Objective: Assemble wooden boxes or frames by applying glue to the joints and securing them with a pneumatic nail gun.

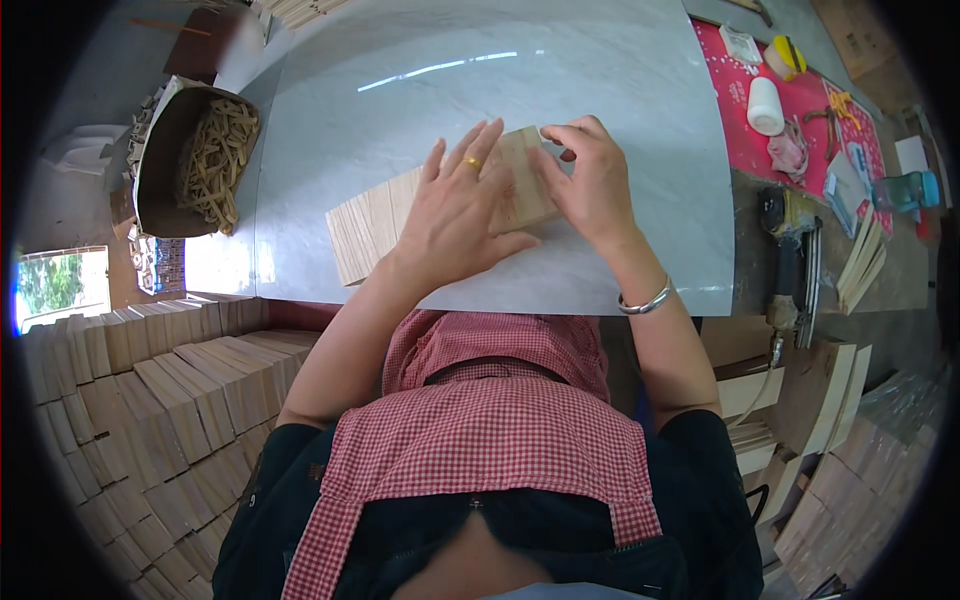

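Left hand (462, 215) spread flat on row of wooden slats (372, 222), right hand (592, 180) curled, pinching the row's end, marble tabletop (400, 90)

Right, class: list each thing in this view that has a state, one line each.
Row of pale wooden slats: flat on the marble-look table, pressed together.
Left hand: spread flat on the slats.
Right hand: fingers curled at the row's far end.
Brown cardboard box: open, holding strips.

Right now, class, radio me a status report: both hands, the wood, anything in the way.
Left hand flat on the slat row, fingers spread. Right hand pinching the row's far end. Marble top around the row bare; box of scraps off left.
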Demonstrator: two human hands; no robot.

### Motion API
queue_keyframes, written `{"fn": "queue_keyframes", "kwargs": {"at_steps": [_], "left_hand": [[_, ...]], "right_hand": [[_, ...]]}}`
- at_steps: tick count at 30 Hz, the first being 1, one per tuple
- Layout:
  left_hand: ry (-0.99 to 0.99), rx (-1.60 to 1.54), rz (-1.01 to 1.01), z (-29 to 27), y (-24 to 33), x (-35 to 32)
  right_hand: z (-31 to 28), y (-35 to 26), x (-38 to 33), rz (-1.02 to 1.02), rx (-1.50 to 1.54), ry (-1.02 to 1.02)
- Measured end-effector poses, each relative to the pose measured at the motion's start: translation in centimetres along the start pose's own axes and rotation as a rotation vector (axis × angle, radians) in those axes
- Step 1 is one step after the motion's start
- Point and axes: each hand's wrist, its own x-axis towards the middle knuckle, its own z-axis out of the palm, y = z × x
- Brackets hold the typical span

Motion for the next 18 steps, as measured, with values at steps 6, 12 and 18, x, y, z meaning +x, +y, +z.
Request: {"fn": "queue_keyframes", "kwargs": {"at_steps": [6,12,18], "left_hand": [[-0.029,-0.145,-0.034,1.9,-1.4,1.4],[0.067,-0.297,-0.058,2.3,-1.5,1.9],[0.083,-0.293,-0.082,2.3,-1.4,2.1]], "right_hand": [[1.4,0.2,-0.2,-0.012,-0.009,0.025],[1.7,-0.6,0.0,0.088,0.079,0.049],[1.8,-0.6,-0.2,0.178,0.089,0.034]]}}
